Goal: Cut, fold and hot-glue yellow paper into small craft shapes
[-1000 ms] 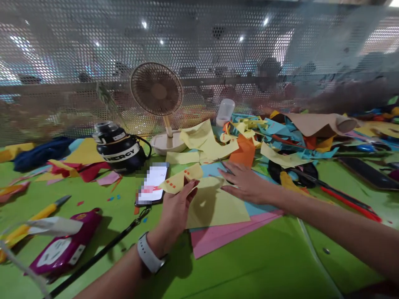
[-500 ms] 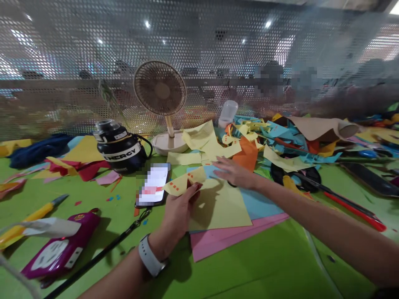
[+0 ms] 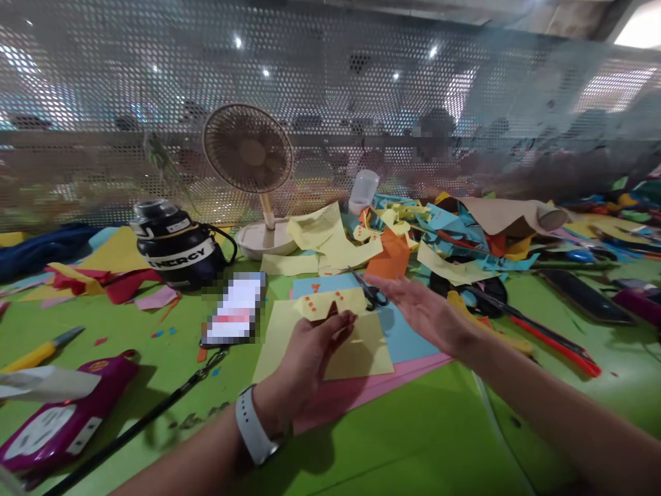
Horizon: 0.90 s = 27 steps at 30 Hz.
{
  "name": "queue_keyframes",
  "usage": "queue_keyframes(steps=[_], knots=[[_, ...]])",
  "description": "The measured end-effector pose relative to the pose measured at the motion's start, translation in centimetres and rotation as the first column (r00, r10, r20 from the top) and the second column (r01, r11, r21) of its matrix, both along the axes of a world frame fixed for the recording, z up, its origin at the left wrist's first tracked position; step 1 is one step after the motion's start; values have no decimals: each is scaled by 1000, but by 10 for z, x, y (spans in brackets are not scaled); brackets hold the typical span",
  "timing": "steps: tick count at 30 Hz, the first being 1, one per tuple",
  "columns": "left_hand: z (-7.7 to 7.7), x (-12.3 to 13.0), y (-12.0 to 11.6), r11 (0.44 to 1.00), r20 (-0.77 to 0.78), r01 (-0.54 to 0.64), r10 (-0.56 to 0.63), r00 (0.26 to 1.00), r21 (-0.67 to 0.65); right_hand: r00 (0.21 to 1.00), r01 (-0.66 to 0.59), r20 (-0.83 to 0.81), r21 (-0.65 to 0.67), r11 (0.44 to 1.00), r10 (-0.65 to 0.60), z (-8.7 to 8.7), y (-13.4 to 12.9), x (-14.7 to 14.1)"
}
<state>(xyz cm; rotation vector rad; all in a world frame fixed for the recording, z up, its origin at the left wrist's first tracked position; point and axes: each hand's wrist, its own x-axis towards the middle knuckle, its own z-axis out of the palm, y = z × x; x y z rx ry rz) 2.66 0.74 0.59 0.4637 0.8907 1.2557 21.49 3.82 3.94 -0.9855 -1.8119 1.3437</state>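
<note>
Pinched between the thumb and fingers of my left hand point(image 3: 307, 351) is a pale yellow paper strip point(image 3: 348, 300) with small orange marks and a dark notch at its lower edge. Under it lies a larger yellow sheet point(image 3: 364, 351), over a blue sheet point(image 3: 413, 337) and a pink sheet point(image 3: 356, 396). My right hand point(image 3: 431, 317) hovers flat above the blue sheet, fingers stretched out and holding nothing. Small dark-handled scissors point(image 3: 378, 297) lie just left of its fingertips. Tiny orange bits point(image 3: 316, 286) sit on the blue paper beyond the strip.
Left of the sheets are a phone point(image 3: 235, 310), a black bottle point(image 3: 178, 248), a purple device point(image 3: 67, 413) and a yellow cutter point(image 3: 38, 355). A fan point(image 3: 268, 238) and a paper scrap heap point(image 3: 392, 251) stand behind. At right lies a red-handled tool point(image 3: 558, 344).
My right hand has moved right, off the papers' middle, uncovering the scissors. The strip in my left hand now lies more level. The whole view has shifted slightly.
</note>
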Motion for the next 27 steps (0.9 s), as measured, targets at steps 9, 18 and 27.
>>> queue_keyframes(steps=[9, 18, 27], knots=[[-12, 2, -4, 993, -90, 114, -112, 990, 25, 962, -70, 268, 29, 997, 60, -6, -11, -2], [-10, 1, -9, 987, -110, 156, -151, 982, 32, 896, -136, 442, 192, 972, 38, -12, -14, -3], [-11, 2, -9, 985, -75, 167, -163, 984, 50, 816, -204, 568, 459, 865, -109, -9, -17, -3]])
